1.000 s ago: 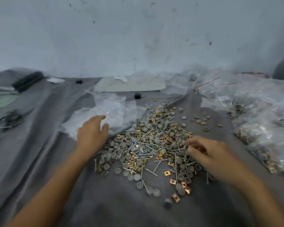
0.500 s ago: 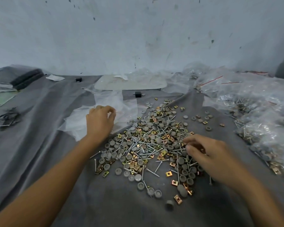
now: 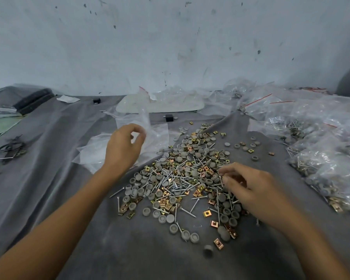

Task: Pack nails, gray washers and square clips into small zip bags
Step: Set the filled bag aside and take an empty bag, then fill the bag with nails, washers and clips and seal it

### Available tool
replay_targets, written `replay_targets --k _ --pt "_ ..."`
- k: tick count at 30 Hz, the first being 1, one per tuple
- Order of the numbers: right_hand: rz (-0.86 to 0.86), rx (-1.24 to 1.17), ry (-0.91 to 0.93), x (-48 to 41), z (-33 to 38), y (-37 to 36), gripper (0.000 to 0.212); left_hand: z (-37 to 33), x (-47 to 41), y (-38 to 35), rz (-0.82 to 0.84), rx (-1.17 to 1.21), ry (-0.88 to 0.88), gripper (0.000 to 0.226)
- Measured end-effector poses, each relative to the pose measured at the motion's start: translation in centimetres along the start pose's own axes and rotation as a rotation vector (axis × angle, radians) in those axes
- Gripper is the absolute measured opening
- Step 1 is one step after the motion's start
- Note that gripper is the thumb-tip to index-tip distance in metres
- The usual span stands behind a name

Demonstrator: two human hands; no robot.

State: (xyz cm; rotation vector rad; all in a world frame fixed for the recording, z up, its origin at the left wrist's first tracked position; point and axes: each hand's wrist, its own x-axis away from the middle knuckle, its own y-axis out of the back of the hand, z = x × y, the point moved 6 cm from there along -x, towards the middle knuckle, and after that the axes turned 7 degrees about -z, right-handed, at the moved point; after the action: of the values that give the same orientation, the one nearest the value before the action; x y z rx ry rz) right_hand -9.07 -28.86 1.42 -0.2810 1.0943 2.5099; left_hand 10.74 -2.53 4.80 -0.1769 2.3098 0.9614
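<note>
Nails (image 3: 194,206), gray washers (image 3: 187,235) and square clips (image 3: 207,213) lie mixed in one loose heap on a gray cloth (image 3: 129,251) before the person. The right hand (image 3: 249,188) rests on the heap's near right side, fingers curled down, thumb and forefinger close together among the pieces; whether they pinch anything cannot be told. The left hand (image 3: 122,150) is raised just left of the heap, thumb and fingertips pinching the lower edge of a clear zip bag (image 3: 145,119) that stands up, blurred. Under that hand empty bags (image 3: 94,148) lie flat on the cloth, reaching the heap's far left edge. The cloth, creased in long folds, covers the surface up to a pale wall (image 3: 170,47) flecked with dark marks. Along the right, filled bags (image 3: 331,160) with red strips are piled together, near the heap but apart from it. At the back lies a pale tray (image 3: 170,105) under loose plastic, with a small black block (image 3: 168,117) just before it. Far left, a tangle of dark bands (image 3: 10,147) lies on the cloth and a dark folded bundle (image 3: 32,100) sits by the wall.
</note>
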Motion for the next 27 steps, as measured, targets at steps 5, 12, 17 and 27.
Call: replay_targets --k 5,12,17,27 --pt "-0.001 -0.355 -0.084 -0.2 1.6 -0.3 0.029 -7.4 6.9 2.0 0.106 0.013 -0.436 0.006" --pt "0.256 -0.892 -0.066 1.0 5.3 -2.5 0.122 -10.3 14.8 3.0 0.199 0.098 -0.655 0.005" --pt "0.266 -0.891 -0.001 1.9 6.8 -3.2 0.122 -9.6 15.7 3.2 0.221 0.193 -0.527 0.002" --pt "0.093 -0.866 0.004 1.8 6.5 -3.1 0.068 -9.1 17.0 3.3 0.335 0.341 -0.446 0.003"
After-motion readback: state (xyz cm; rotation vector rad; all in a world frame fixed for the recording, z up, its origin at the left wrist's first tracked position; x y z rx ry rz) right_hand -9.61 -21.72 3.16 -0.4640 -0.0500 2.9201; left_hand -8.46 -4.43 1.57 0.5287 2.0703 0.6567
